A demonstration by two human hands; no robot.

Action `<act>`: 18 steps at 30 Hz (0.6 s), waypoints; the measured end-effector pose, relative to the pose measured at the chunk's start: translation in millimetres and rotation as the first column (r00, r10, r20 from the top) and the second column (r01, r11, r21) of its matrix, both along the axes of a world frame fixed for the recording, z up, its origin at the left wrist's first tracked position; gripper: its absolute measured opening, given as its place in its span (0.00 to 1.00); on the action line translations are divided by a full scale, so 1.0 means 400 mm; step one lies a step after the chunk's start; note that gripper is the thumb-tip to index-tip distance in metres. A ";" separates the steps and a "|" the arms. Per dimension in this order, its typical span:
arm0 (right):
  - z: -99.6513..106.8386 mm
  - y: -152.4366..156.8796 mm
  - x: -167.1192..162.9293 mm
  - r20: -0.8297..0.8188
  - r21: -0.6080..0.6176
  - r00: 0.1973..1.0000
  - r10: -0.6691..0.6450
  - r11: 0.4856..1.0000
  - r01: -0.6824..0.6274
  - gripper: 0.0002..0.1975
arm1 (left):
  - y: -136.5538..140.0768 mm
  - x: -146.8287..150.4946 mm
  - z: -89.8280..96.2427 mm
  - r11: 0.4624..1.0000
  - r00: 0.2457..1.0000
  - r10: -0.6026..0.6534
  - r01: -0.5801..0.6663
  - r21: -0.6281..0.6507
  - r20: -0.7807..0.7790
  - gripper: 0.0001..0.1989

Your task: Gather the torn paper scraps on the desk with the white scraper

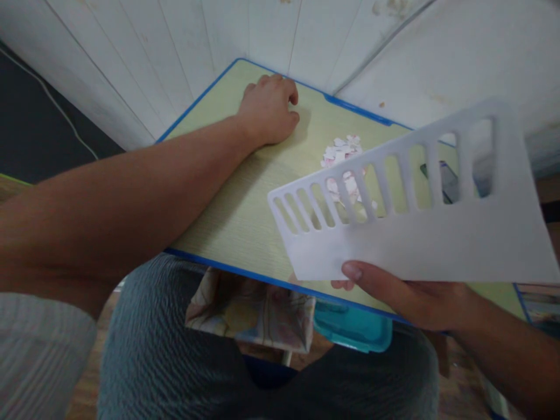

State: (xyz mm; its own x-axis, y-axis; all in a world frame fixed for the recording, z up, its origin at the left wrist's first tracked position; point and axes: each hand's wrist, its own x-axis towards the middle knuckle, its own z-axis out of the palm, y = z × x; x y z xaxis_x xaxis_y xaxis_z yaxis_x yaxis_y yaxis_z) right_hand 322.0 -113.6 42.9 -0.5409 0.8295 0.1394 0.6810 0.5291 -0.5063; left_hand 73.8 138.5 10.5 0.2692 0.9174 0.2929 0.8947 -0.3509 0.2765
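Observation:
My right hand [406,294] grips the lower edge of a white plastic panel with a row of slots [394,245], thumb on the near face and fingertips showing below the edge. The panel is tilted and held above the table [245,204], partly covering a pile of torn paper scraps [343,150]. Some scraps show through its slots. Near the table's far edge, my left hand [271,108] rests on the surface, its fingers loosely bent and the thumb apart from them. Nothing shows in that hand. The paper pile lies to its right.
A dark phone-like object [448,181] lies on the table behind the panel, seen through the slots. Below the near edge are a patterned cloth item [258,318] and a turquoise plastic container [354,326]. White boarded walls [227,35] and a cable [380,46] border the far side.

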 end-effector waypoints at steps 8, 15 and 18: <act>-0.002 -0.003 -0.008 0.018 0.026 0.999 0.039 0.999 -0.040 0.09 | 0.009 0.000 -0.005 1.000 1.000 -0.008 0.008 0.008 0.019 0.20; 0.010 -0.006 -0.001 -0.049 -0.057 0.998 0.045 0.997 -0.047 0.10 | 0.009 -0.002 -0.004 1.000 1.000 -0.002 0.002 0.012 0.012 0.19; 0.013 -0.001 0.001 -0.119 -0.040 0.990 -0.079 0.996 0.075 0.12 | 0.009 -0.002 -0.002 1.000 1.000 0.002 -0.002 0.001 0.016 0.20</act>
State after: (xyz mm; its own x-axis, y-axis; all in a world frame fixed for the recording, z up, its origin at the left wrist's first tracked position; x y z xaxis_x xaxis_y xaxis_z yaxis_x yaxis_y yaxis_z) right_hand 322.4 -113.9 48.1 -0.4565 0.8734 0.1695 0.6518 0.4580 -0.6045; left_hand 72.9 141.9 9.9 0.2630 0.9175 0.2985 0.8908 -0.3497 0.2900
